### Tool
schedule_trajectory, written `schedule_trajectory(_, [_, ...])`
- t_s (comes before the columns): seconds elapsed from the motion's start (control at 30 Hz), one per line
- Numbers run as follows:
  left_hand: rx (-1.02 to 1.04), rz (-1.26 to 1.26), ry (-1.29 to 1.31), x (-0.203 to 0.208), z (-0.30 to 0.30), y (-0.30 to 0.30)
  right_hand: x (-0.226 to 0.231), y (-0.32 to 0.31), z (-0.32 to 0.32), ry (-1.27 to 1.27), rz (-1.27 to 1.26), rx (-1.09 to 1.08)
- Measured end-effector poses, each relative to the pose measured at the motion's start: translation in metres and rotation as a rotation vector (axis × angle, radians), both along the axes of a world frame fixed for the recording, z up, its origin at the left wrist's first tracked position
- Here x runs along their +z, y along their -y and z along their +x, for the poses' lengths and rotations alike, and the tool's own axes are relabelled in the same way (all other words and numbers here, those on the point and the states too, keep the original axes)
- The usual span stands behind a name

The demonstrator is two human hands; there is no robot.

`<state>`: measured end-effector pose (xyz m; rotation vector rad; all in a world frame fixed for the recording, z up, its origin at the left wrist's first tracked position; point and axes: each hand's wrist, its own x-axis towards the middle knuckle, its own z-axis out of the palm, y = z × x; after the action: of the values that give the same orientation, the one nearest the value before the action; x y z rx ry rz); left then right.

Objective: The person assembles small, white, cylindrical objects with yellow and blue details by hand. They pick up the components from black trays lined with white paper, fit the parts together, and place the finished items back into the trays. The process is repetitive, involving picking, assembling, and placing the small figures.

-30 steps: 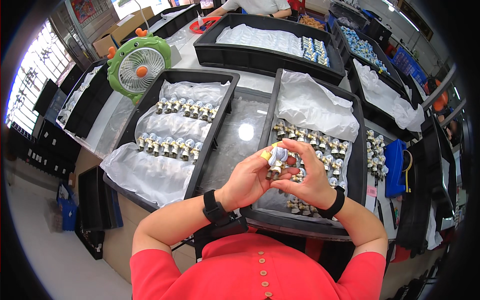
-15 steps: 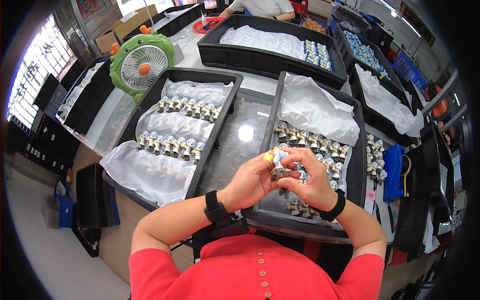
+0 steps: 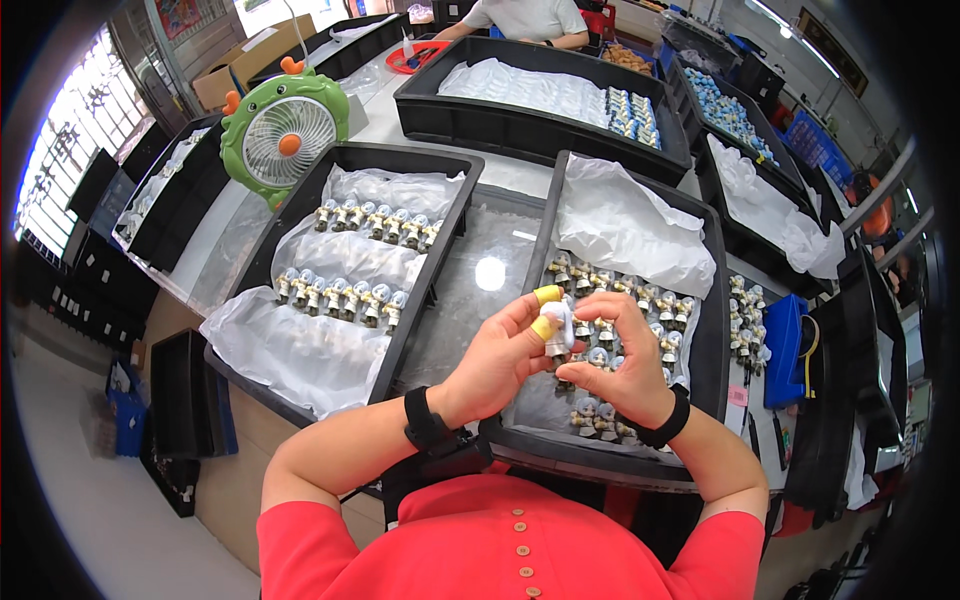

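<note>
My left hand [image 3: 500, 355] pinches a small figurine [image 3: 557, 330] between thumb and forefinger, both tipped with yellow finger covers. The figurine has pale hair, a white body and a dark base, and is held upright over the near-left part of the right-hand black tray [image 3: 535, 440]. Close beside it is my right hand [image 3: 630, 360], thumb and forefinger apart in a curve; whether its other fingertips touch the figurine I cannot tell. Rows of similar figurines [image 3: 600, 415] lie in that tray beneath my hands, partly hidden by them.
At left, another black tray [image 3: 463, 190] holds two visible rows of figurines on white sheeting. Behind it stands a green fan [image 3: 285, 130]. More figurines [image 3: 747, 320] and a blue box [image 3: 787, 350] sit at right. Across the table, a person [image 3: 525, 18] sits behind a large black tray [image 3: 540, 140].
The figurine has turned in my left fingers, now showing mostly its pale hair. My right thumb and forefinger have moved off it and spread apart.
</note>
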<state>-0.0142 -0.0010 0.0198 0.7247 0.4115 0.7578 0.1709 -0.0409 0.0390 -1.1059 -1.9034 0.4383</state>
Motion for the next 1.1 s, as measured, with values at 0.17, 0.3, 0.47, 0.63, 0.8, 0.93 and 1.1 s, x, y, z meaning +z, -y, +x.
schedule_trajectory(0.17, [0.086,0.309,-0.172,-0.008,0.001,0.004,-0.008,0.001,-0.004,-0.265,-0.192,0.022])
schedule_trajectory(0.3, [0.134,0.500,-0.221,-0.005,0.002,0.007,-0.014,-0.001,0.002,-0.483,-0.380,0.052])
schedule_trajectory(0.47, [0.177,0.651,-0.309,-0.008,0.002,0.006,-0.017,-0.002,0.002,-0.546,-0.446,0.083])
schedule_trajectory(0.63, [0.140,0.526,-0.304,-0.006,0.002,0.006,-0.017,-0.002,0.003,-0.541,-0.469,0.087])
schedule_trajectory(0.8, [0.113,0.443,-0.300,-0.007,0.001,0.005,-0.018,-0.003,0.003,-0.550,-0.507,0.096])
schedule_trajectory(0.93, [0.063,0.347,-0.262,-0.005,0.000,0.004,-0.017,-0.004,0.003,-0.574,-0.526,0.084])
schedule_trajectory(1.1, [0.122,0.522,-0.272,-0.013,0.001,0.003,-0.011,0.000,-0.002,-0.390,-0.287,0.023])
